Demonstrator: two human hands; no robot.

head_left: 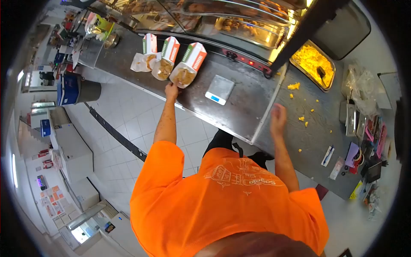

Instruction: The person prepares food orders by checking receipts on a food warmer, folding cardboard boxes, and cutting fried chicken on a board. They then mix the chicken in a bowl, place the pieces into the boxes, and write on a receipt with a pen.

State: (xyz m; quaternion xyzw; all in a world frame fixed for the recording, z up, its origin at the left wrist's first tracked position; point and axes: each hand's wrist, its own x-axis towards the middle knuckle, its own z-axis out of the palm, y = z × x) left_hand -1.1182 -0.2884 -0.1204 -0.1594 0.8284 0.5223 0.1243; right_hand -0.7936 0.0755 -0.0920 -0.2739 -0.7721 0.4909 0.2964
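My left hand [171,91] is at the front edge of the counter, its fingers closed at the lower end of the nearest food carton [195,58]. That carton is white, red and green, and lies tilted with browned food showing in its open end. Beside it to the left are two similar cartons, a middle one [170,50] and a far one [149,45], both with food at their mouths. Over the right-hand counter hovers my right hand [278,115], slightly blurred, fingers extended and holding nothing. A digital scale [220,89] with a lit blue display sits between my hands.
A glass-fronted heated cabinet [252,32] runs along the back. At right are a metal tray of yellow food [314,64] with a dark utensil, scattered yellow crumbs [293,86], a plastic bag [359,88] and a marker [328,156]. A grey bin [89,91] stands left.
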